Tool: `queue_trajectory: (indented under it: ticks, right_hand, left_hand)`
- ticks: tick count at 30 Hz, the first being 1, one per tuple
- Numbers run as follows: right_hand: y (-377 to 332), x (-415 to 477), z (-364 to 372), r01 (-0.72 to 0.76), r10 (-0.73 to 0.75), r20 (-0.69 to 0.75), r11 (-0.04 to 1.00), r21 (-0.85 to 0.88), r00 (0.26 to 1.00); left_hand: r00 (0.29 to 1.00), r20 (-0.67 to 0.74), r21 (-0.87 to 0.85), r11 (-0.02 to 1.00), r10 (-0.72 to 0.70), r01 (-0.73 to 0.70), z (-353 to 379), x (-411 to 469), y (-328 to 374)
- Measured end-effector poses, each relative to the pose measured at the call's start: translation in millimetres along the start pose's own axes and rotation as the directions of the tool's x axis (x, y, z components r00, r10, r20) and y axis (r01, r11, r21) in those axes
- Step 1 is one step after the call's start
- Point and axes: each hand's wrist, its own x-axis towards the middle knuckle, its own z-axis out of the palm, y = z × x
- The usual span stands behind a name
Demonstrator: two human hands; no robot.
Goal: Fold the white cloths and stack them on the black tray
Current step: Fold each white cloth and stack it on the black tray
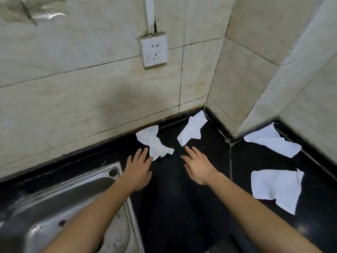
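Head view: the left grip (138, 170) is released, fingers straight, just beside a twisted cloth (154, 141). The right grip (197, 166) is likewise released, near a second cloth (192, 129). Both cloths lie on the black table (182, 207), and two more lie to the right: a corner cloth (271, 141) and a nearer cloth (275, 187). A steel sink (73, 198) is at left.

Bare left hand (139, 170) (right hand (198, 168) likewise)

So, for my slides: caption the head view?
Open left hand and right hand reach toward crumpled white cloths on a black countertop beside a steel sink.
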Motion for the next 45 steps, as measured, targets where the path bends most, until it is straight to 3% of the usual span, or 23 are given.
queue_trajectory:
  ticks: [3,9,13,16,19,23,26,36,42,45]
  right_hand:
    - [6.6,31.9,23.3,0.021,-0.027,0.081,0.997,0.072,0.996]
    - [13.9,99.9,55.7,0.085,-0.095,0.104,0.992,0.09,0.99]
    - [19.8,132.9,81.6,0.188,-0.186,0.133,0.982,0.002,0.973]
    - [25.0,131.0,99.7,0.257,-0.254,-0.038,0.961,0.104,0.966]
    - [34.5,115.6,102.7,0.207,-0.197,-0.078,0.966,0.156,0.977]
    - [48.6,75.8,76.4,0.083,-0.104,0.06,0.957,0.277,0.993]
    - [56.3,55.9,45.6,-0.017,-0.016,0.089,0.936,0.353,0.996]
    - [64.3,-8.4,-72.8,-0.128,0.156,-0.046,0.917,0.378,0.987]
    - [66.7,-43.7,-122.5,-0.089,0.228,-0.211,0.849,0.52,0.951]
    - [68.5,-49.1,-125.1,-0.075,0.262,-0.273,0.834,0.547,0.926]
  left_hand:
    - [0.995,0.088,-0.027,0.999,0.045,-0.043,20.3,31.6,0.6]
    - [0.978,0.195,-0.026,0.997,0.078,-0.075,64.7,77.2,-0.2]
    - [0.983,0.175,-0.099,0.994,0.055,-0.038,87.4,89.3,-0.4]
    - [0.998,0.056,-0.223,0.974,-0.024,0.036,104.6,82.9,7.6]
    - [0.99,-0.12,-0.244,0.969,-0.076,0.044,118.8,73.0,13.4]
    - [0.984,-0.084,-0.278,0.952,-0.155,0.126,101.9,50.5,24.3]
    - [0.965,-0.158,-0.354,0.925,-0.209,0.142,73.3,41.9,24.3]
    - [0.906,-0.409,-0.364,0.93,-0.107,-0.054,-50.3,27.9,22.4]
    - [0.887,-0.428,-0.585,0.801,-0.172,-0.126,-97.9,11.6,23.0]
    - [0.906,-0.356,-0.721,0.684,-0.229,-0.11,-101.5,13.5,24.0]
